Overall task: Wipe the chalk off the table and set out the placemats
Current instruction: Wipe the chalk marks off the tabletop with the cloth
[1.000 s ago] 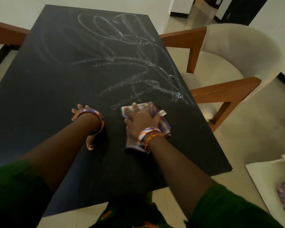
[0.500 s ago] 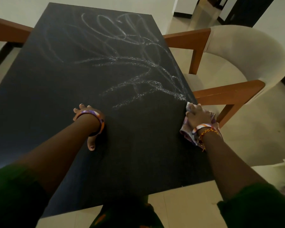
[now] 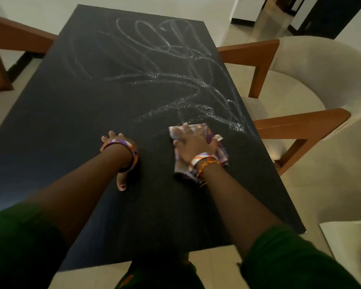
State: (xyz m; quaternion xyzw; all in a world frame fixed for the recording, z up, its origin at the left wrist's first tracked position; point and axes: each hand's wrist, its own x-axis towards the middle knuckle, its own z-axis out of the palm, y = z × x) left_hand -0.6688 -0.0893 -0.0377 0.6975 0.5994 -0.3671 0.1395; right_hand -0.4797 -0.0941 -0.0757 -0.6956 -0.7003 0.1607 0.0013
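Observation:
A black table [image 3: 71, 126] carries white chalk scribbles [image 3: 175, 80] across its far and right half. My right hand [image 3: 193, 143] presses flat, fingers spread, on a patterned purple-and-white cloth [image 3: 220, 152] just below the nearest chalk marks. My left hand [image 3: 119, 142] rests flat on the dark tabletop to the left of the cloth, fingers pointing away and thumb pointing back toward me. Both wrists wear coloured bangles. The near part of the table shows no chalk.
A cream armchair with wooden arms [image 3: 313, 80] stands close to the table's right edge. Another wooden chair arm [image 3: 13, 36] is at the far left. A white surface with something purple on it [image 3: 352, 247] lies at the lower right.
My right hand slid the cloth out to the table's right edge, then back left to the middle below the chalk. My left hand stayed put on the table.

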